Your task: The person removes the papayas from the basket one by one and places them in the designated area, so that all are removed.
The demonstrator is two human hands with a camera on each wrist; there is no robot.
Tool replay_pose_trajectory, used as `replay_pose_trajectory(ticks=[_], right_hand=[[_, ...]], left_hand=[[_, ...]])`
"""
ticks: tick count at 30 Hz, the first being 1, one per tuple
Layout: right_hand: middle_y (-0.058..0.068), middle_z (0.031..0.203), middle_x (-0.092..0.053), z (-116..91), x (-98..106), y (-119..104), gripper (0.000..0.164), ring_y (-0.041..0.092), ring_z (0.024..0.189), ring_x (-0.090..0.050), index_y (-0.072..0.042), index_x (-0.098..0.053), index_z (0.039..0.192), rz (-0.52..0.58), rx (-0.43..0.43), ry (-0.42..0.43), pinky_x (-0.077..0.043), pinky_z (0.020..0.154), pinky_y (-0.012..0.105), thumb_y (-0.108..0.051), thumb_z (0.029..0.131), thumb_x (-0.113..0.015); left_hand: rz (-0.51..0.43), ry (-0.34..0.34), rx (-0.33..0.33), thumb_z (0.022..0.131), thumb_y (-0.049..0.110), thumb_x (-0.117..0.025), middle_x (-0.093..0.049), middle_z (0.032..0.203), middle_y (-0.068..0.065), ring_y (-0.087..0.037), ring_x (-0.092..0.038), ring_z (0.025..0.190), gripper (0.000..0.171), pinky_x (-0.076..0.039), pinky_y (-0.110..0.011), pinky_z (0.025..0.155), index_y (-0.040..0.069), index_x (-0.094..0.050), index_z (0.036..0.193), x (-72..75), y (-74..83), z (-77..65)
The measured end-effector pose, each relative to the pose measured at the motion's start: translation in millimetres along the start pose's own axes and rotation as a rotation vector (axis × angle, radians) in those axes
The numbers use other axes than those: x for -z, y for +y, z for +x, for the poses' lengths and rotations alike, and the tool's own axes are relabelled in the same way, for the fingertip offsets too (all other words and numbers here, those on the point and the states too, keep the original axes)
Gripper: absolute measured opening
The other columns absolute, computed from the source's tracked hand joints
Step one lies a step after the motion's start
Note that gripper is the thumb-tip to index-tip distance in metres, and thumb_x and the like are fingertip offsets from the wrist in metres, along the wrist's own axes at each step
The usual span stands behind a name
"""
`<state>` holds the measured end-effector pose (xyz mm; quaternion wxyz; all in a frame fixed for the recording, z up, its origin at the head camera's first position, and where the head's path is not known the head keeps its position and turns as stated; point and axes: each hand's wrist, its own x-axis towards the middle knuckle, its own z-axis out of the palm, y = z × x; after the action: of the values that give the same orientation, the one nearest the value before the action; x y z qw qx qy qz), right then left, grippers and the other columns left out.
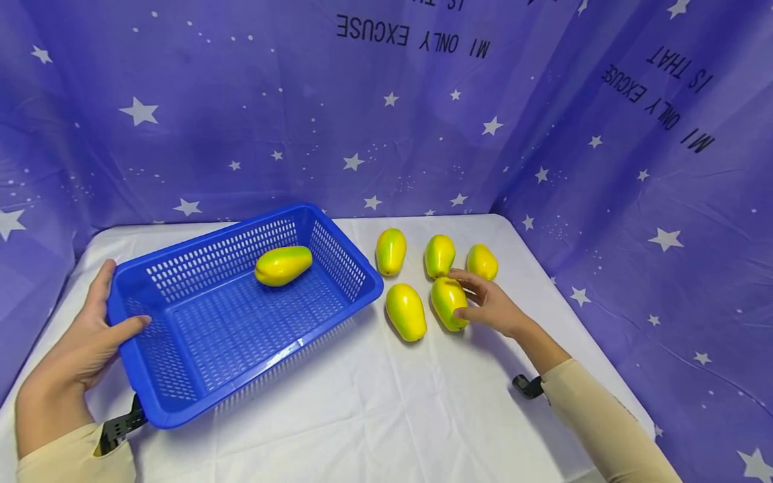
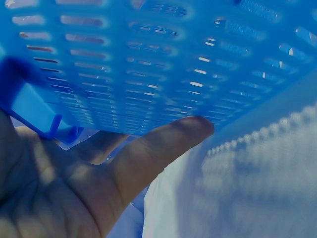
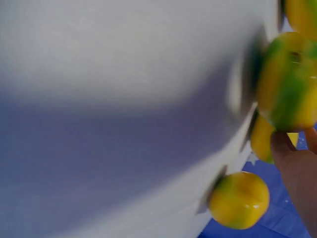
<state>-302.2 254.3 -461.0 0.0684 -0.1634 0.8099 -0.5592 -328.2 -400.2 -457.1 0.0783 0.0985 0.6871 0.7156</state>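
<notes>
My left hand grips the left end of a blue perforated plastic basket, thumb over the rim and the other fingers outside. The basket sits tilted over the left of the table, and one yellow-green papaya lies inside near its far right corner. In the left wrist view, the thumb lies along the basket's slotted wall. On the right, my right hand holds a papaya in the near row, thumb on its near side and fingers at its far end.
Around the held fruit stand more papayas: one beside it to the left and three behind, at left, middle and right. A white cloth covers the table. Purple star-printed curtains enclose its back and sides.
</notes>
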Motion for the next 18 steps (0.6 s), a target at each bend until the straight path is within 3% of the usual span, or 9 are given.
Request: replay_pose_trajectory(ticks=[6, 11, 14, 18], right_hand=[[0.027, 0.152, -0.028, 7, 3, -24, 0.068, 0.037, 0.143, -0.021, 0.008, -0.037, 0.144, -0.005, 0.013, 0.028, -0.012, 0.115, 0.055, 0.01, 0.084, -0.068], [0.024, 0.153, -0.03, 14, 3, -45, 0.067, 0.039, 0.141, -0.024, 0.009, -0.036, 0.144, 0.009, 0.014, 0.057, -0.015, 0.113, 0.057, 0.008, 0.085, -0.068], [0.018, 0.153, -0.033, 21, 6, -47, 0.066, 0.039, 0.14, -0.025, 0.005, -0.038, 0.144, 0.009, 0.032, 0.084, -0.018, 0.113, 0.055, 0.009, 0.085, -0.068], [0.013, 0.152, -0.036, 31, 9, -45, 0.066, 0.041, 0.14, -0.025, 0.001, -0.041, 0.144, 0.004, 0.093, 0.096, -0.019, 0.114, 0.052, 0.009, 0.084, -0.068]], left_hand=[[-0.004, 0.007, 0.001, 0.094, -0.006, -0.052, 0.021, 0.16, -0.007, -0.036, -0.001, 0.144, 0.101, -0.048, -0.012, 0.075, 0.048, 0.012, 0.151, 2.4, -1.4, -0.9], [-0.005, 0.009, -0.015, 0.093, -0.006, -0.052, 0.02, 0.16, -0.007, -0.03, -0.008, 0.144, 0.101, -0.049, -0.013, 0.077, 0.047, 0.011, 0.151, 3.9, -3.2, -2.0], [-0.005, 0.004, -0.024, 0.093, -0.006, -0.052, 0.02, 0.16, -0.006, -0.029, -0.01, 0.143, 0.101, -0.048, -0.012, 0.077, 0.046, 0.012, 0.152, 3.8, -3.2, -2.0], [0.027, -0.003, -0.016, 0.094, -0.005, -0.053, 0.021, 0.16, -0.004, -0.034, -0.003, 0.144, 0.102, -0.045, -0.01, 0.079, 0.045, 0.014, 0.151, 2.1, -1.3, -0.5]])
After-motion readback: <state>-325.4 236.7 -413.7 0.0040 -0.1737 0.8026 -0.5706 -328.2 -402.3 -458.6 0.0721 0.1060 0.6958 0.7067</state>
